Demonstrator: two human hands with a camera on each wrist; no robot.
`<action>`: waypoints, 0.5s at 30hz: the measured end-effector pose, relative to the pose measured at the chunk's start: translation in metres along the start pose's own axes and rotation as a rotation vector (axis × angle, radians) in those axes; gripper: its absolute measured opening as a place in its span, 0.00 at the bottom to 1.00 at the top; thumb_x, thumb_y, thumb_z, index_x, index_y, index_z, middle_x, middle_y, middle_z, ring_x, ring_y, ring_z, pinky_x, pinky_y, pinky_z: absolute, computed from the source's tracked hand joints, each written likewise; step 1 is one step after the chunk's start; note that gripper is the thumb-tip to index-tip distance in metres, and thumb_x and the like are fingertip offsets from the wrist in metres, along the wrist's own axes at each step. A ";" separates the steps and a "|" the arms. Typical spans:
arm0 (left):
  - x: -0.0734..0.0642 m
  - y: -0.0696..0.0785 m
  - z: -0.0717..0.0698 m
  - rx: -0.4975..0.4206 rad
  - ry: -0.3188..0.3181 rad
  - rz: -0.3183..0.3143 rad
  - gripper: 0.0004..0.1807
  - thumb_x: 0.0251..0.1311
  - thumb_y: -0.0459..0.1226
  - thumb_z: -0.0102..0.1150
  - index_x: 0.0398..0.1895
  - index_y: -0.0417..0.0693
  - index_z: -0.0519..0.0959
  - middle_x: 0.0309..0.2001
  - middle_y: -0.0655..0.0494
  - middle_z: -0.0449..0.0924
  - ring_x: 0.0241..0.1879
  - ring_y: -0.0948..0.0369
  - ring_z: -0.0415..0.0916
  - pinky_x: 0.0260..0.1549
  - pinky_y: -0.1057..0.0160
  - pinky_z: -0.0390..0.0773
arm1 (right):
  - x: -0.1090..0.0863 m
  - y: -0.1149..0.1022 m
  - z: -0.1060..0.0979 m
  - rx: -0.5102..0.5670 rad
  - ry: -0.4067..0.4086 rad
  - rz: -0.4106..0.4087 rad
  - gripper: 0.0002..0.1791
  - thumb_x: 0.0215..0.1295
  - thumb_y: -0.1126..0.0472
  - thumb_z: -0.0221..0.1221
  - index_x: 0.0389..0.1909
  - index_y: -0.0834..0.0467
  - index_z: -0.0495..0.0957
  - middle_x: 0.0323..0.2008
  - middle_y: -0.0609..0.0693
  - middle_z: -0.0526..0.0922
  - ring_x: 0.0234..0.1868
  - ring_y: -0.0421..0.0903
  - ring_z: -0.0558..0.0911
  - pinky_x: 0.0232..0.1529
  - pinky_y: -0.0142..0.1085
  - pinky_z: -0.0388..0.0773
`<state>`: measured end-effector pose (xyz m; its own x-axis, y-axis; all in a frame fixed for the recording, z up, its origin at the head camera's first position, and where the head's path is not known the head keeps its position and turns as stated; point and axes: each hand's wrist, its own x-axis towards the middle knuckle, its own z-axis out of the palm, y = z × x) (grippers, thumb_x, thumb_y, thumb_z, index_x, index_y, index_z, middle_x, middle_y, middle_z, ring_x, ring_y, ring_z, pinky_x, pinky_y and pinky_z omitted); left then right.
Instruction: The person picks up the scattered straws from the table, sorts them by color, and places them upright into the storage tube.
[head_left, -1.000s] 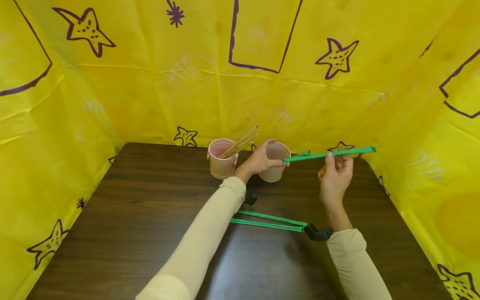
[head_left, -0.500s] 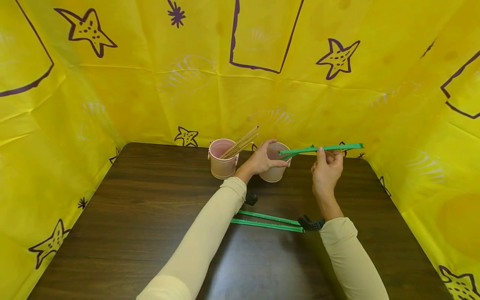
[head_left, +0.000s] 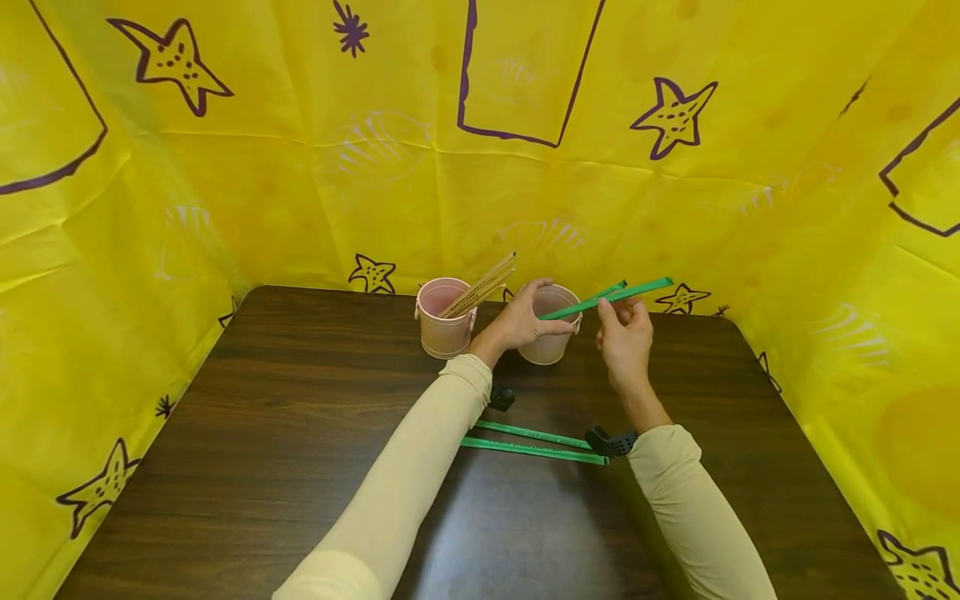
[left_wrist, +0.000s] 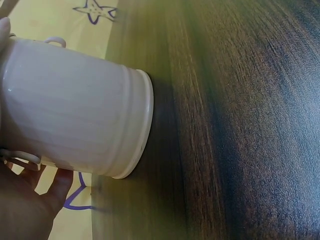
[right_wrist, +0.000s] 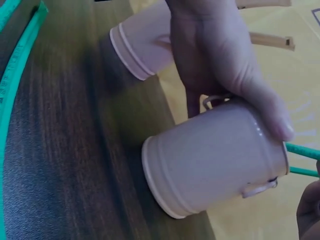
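Observation:
A pale pink bucket [head_left: 543, 352] stands upright near the back of the table. My left hand [head_left: 522, 321] grips it from the left side, thumb along the rim; fingers also show behind it in the left wrist view. My right hand [head_left: 627, 343] pinches two thin green wrapped sticks [head_left: 647, 287] between thumb and fingers. They slant down leftward to the bucket's mouth; how far their lower ends reach inside cannot be told. In the right wrist view, the same green sticks [right_wrist: 302, 150] meet the rim beside my left thumb.
Left of the gripped bucket is a second pink bucket [head_left: 442, 335] with several tan sticks [head_left: 483, 287] leaning in it. Two more green sticks [head_left: 536, 451] lie on the dark wooden table [head_left: 300, 467]. A yellow patterned cloth [head_left: 300, 200] surrounds the table at back and sides.
My right hand has moved left toward the bucket with the green sticks, whose left ends have tilted down to its mouth. The left hand and the bucket have stayed in place.

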<state>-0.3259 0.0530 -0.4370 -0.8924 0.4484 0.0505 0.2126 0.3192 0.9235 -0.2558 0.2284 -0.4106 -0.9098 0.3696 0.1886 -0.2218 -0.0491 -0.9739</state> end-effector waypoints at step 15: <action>0.000 0.000 0.001 -0.013 0.001 -0.035 0.54 0.54 0.54 0.76 0.80 0.59 0.55 0.80 0.48 0.52 0.75 0.45 0.60 0.70 0.40 0.67 | -0.012 0.015 -0.014 -0.254 -0.112 0.138 0.21 0.72 0.51 0.62 0.59 0.53 0.67 0.45 0.42 0.75 0.18 0.35 0.70 0.21 0.26 0.69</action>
<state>-0.3253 0.0537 -0.4374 -0.8996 0.4364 0.0183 0.1761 0.3239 0.9296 -0.2433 0.2364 -0.4288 -0.9615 0.2701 0.0517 -0.0119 0.1471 -0.9891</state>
